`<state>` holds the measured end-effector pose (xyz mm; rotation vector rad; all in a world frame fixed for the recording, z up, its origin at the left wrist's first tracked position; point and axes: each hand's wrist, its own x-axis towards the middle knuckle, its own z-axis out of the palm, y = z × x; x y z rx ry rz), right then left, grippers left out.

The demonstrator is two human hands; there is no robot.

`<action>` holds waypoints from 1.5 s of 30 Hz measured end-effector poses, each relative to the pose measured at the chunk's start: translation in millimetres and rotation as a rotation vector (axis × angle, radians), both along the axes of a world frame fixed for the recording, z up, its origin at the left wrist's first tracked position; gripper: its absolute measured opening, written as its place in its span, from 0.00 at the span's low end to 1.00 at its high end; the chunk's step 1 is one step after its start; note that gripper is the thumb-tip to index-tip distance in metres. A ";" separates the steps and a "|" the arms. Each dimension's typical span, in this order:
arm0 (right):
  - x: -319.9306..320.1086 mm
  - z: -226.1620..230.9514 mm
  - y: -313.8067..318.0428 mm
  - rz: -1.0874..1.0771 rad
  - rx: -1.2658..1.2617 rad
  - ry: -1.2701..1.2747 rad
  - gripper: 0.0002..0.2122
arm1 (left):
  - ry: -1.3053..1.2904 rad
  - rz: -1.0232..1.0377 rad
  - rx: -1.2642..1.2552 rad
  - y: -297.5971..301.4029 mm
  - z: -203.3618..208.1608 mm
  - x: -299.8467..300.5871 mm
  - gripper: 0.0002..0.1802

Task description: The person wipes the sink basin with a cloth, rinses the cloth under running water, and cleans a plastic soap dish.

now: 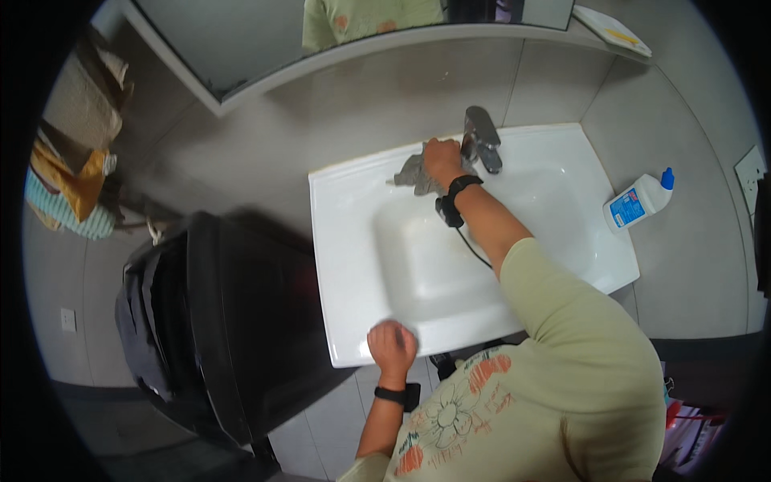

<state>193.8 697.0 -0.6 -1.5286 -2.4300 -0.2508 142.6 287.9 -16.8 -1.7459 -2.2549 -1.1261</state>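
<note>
With the right hand (444, 161), gripping a crumpled grey cloth (412, 175) on the back ledge of a white sink (341, 241), just left of a chrome faucet (482, 132). Around that hand, glossy white surface, dipping into the basin on the side nearer the body. Beyond it, a wall (554, 80) of large grey tiles and, higher up, a pale-framed mirror (257, 40) reflecting part of a light green shirt. Farther right of the same hand, past the faucet, a white bottle (640, 201) with a blue cap, at the sink's right side.

To the left of the left hand (392, 347), a large black container (257, 321) beside the sink; farther left and up, hanging cloths (72, 169) in beige, yellow and pale blue-green. Around the left forearm, light floor tiles (321, 418).

On the right, fingers folded down over the cloth, with a black band (462, 189) around the wrist and a thin cable trailing from it. On the left, curled into a loose fist at the sink's near rim, slightly blurred, with a dark wristband (393, 394) below; impossible to tell whether touching the rim.
</note>
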 end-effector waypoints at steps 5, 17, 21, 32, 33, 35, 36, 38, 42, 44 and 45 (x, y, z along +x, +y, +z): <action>13.5 -12.0 -45.2 0.225 -0.028 0.073 0.09 | -0.011 0.006 0.030 5.2 5.0 1.0 0.06; -29.3 -68.2 -148.5 0.618 -0.410 0.463 0.25 | 0.038 -0.045 0.028 9.5 8.1 0.8 0.07; -2.1 -71.2 -163.5 0.795 -0.769 0.385 0.22 | 0.022 -0.030 0.006 5.9 7.0 0.8 0.07; 53.1 -85.0 -163.6 1.526 -0.489 -0.063 0.19 | -0.004 -0.025 -0.044 8.0 6.6 -0.5 0.07; 45.0 -85.9 -154.9 1.601 -0.448 -0.094 0.17 | -0.008 -0.019 -0.052 8.4 6.1 -0.4 0.07; 25.6 -87.0 -136.1 1.748 -0.364 -0.148 0.15 | 0.003 0.005 -0.021 8.3 5.9 -0.1 0.07; 20.0 -87.4 -124.5 1.733 -0.306 -0.143 0.15 | 0.001 0.022 -0.005 8.2 4.0 1.2 0.07; 11.3 -81.6 -99.5 1.692 -0.187 -0.131 0.14 | -0.008 0.025 -0.017 7.6 4.2 2.1 0.07; -10.9 -58.5 -81.3 1.455 0.198 -0.112 0.12 | -0.012 0.021 -0.014 7.6 4.0 0.0 0.08; -10.6 -51.2 -89.9 1.242 0.307 -0.075 0.10 | -0.022 0.037 -0.030 6.2 2.3 -2.3 0.09; -3.5 -55.2 -93.3 1.152 0.306 -0.181 0.09 | -0.029 0.038 -0.041 4.7 2.2 -2.3 0.09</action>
